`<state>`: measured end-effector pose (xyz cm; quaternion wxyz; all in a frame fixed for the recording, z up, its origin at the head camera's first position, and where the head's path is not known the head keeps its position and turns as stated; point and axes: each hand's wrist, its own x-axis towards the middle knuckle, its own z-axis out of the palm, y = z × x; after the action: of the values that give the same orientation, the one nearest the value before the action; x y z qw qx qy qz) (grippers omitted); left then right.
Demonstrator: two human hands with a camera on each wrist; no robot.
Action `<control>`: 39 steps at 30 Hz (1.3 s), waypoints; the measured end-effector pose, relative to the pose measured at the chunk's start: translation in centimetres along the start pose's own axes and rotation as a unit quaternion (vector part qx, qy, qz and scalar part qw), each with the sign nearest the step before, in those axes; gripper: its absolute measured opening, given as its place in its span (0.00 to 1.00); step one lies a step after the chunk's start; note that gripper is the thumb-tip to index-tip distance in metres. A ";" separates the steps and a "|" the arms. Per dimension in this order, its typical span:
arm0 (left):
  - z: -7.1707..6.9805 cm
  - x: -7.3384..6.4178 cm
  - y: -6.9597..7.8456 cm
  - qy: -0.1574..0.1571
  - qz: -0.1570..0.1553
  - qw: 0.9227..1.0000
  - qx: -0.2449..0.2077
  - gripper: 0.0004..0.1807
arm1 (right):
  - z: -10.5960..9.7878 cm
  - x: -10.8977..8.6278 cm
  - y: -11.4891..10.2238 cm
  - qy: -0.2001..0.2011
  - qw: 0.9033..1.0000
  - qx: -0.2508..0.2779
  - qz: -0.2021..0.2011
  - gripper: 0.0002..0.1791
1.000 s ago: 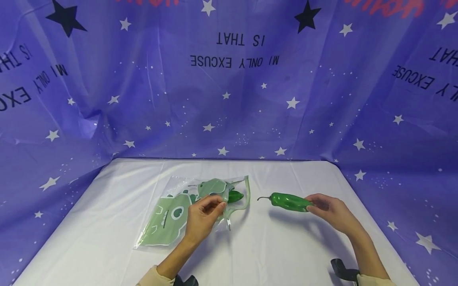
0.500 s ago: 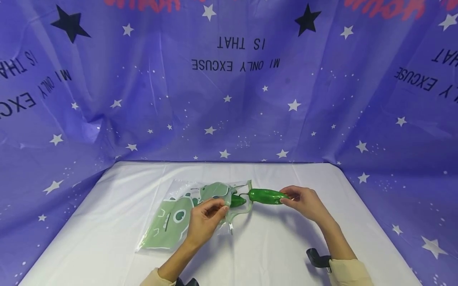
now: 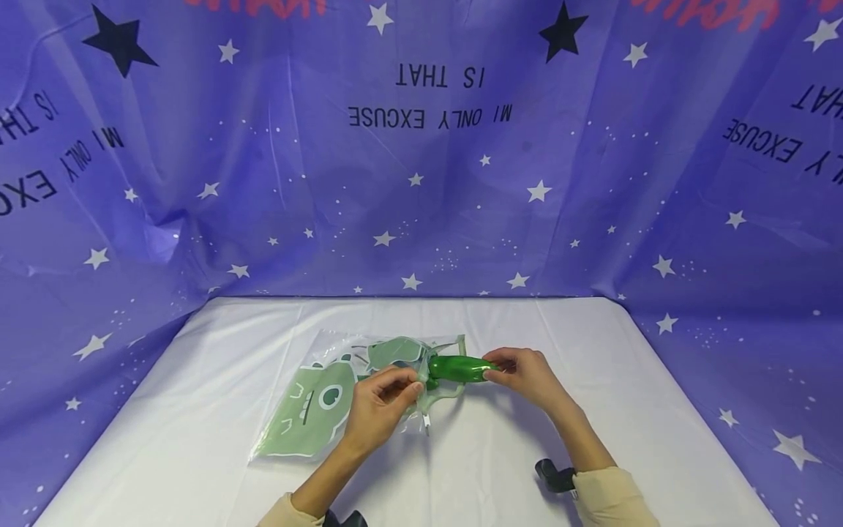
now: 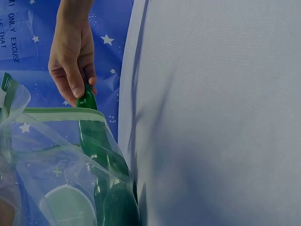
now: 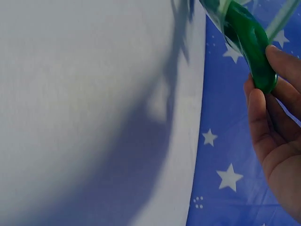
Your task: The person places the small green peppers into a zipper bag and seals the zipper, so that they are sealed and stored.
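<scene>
A clear zip bag (image 3: 303, 421) printed with green cartoon monsters is held by my left hand (image 3: 377, 410), thumb and fingers pinching its near edge by the mouth. My right hand (image 3: 529, 377) grips a glossy green pepper (image 3: 464, 369) by its blunt tip, stem end leading leftward. In the left wrist view most of this pepper lies behind the transparent film, past the green zip strip (image 4: 61, 114), with only the tip outside. Deeper in the bag another green pepper (image 4: 118, 207) shows through the plastic. The right wrist view shows fingers (image 5: 258, 122) around the tip.
Beneath the hands spreads a white-covered table (image 3: 514, 468). Purple cloth (image 3: 421, 205) with stars and lettering stands around its back and sides. A black wrist mount (image 3: 556, 477) sits on the right forearm, beside a beige sleeve (image 3: 609, 498).
My right hand has moved left, carrying the pepper from outside the bag into its mouth. The left hand keeps its pinch on the bag in nearly the same place.
</scene>
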<state>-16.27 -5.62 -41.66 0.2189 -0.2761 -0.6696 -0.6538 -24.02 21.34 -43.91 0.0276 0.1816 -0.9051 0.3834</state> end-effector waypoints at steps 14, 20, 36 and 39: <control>0.0 -0.1 -0.2 -0.004 0.000 1.000 -0.012 0.06 | 1.2 0.8 -0.7 0.031 0.999 0.004 -0.019 0.15; 0.1 -0.1 -0.2 -0.005 0.000 1.000 -0.018 0.06 | 1.5 1.0 -1.1 0.031 0.999 0.036 -0.025 0.15; 0.1 -0.2 -0.3 -0.010 -0.007 1.000 -0.020 0.06 | 3.2 2.0 -1.6 0.059 0.995 0.068 -0.037 0.13; 0.1 -0.3 -0.3 -0.011 -0.010 1.000 -0.022 0.06 | 3.8 2.2 -1.7 0.069 0.994 0.068 -0.050 0.14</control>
<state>-16.25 -5.54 -42.05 0.1984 -0.2816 -0.6600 -0.6677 -25.14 16.92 -45.03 0.0967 0.2009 -0.8626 0.4541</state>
